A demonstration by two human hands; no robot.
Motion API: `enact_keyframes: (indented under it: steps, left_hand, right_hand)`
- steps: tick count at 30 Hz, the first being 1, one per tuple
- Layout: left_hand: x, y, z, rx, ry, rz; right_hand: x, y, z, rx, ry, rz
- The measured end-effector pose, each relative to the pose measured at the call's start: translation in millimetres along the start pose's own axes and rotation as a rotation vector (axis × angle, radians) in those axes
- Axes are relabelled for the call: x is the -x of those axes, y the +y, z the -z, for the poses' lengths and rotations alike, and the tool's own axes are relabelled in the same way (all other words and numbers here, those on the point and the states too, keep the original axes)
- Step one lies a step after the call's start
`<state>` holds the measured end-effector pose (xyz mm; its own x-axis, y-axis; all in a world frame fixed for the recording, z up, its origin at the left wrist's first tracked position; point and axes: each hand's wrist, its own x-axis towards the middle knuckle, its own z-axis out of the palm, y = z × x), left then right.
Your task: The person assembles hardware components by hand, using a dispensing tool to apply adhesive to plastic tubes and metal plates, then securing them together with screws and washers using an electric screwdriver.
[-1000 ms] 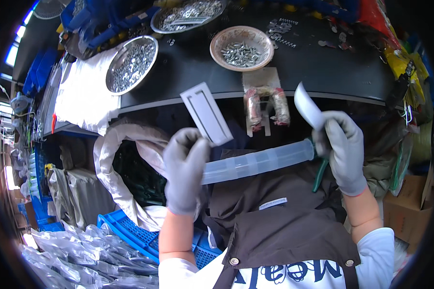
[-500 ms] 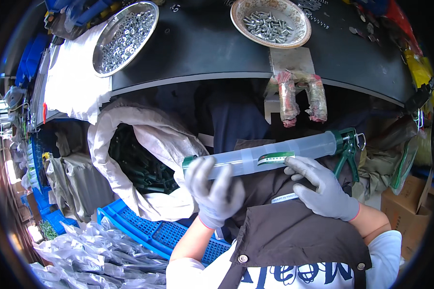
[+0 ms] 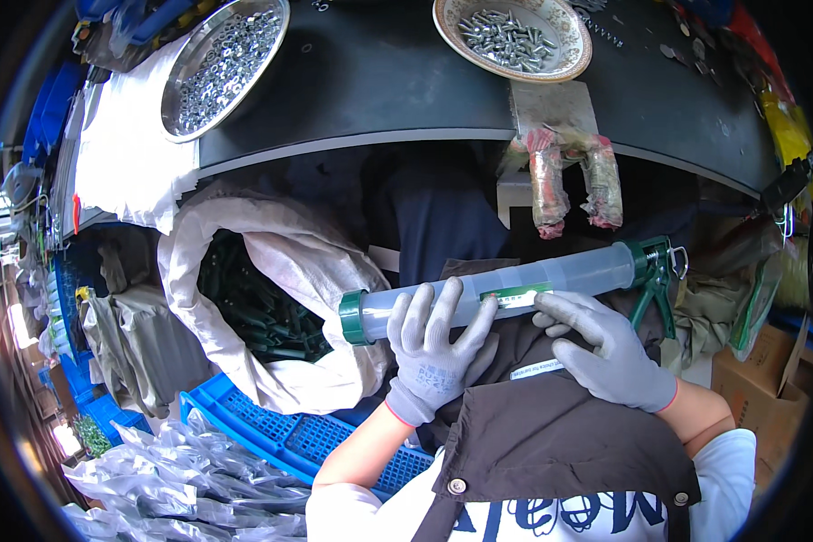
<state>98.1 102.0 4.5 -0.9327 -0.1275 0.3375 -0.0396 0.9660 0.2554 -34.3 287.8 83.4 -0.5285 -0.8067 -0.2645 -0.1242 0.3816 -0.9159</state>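
Observation:
A caulking gun (image 3: 578, 274) with a translucent barrel, a green end cap and a green trigger handle lies slanted across my lap, its handle to the right. On the barrel's middle is a green and white label (image 3: 515, 295). My gloved left hand (image 3: 438, 348) rests against the barrel near the end cap, fingers stretched and spread. At the label's right end, the fingertips of my gloved right hand (image 3: 601, 348) touch the barrel; its fingers are slightly bent and apart. The barrel's underside is hidden.
A white sack (image 3: 334, 379) of dark green parts stands left, by a blue crate (image 3: 244, 406) and plastic-wrapped items (image 3: 181, 479). On the dark table (image 3: 361, 81) are a metal tray (image 3: 176, 113) of nuts and a bowl (image 3: 574, 54) of screws. A wrapped U-shaped piece (image 3: 548, 190) juts from its edge.
My left hand has moved right along the barrel and come to rest on it, uncovering the green end cap. My right hand stays at the label.

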Motion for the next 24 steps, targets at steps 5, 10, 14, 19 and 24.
enact_keyframes:
  steps: [5,10,14,19,24]
  left_hand:
    - [-2,1,1,0.003,-0.009,0.007]
    - [-4,2,0,0.004,-0.030,-0.005]
    - [-4,7,-6,-0.085,-0.017,-0.021]
    - [-40,48,-21,-0.215,-0.149,-0.213]
    - [-77,63,-31,-0.040,-0.206,-0.302]
  right_hand:
    - [1,1,0,-0.033,-0.003,-0.014]
    - [2,1,3,-0.056,0.023,-0.084]
    - [10,4,27,0.220,0.190,-0.004]
    - [-5,20,79,0.967,0.117,0.132]
    - [-19,46,94,0.887,-0.151,0.005]
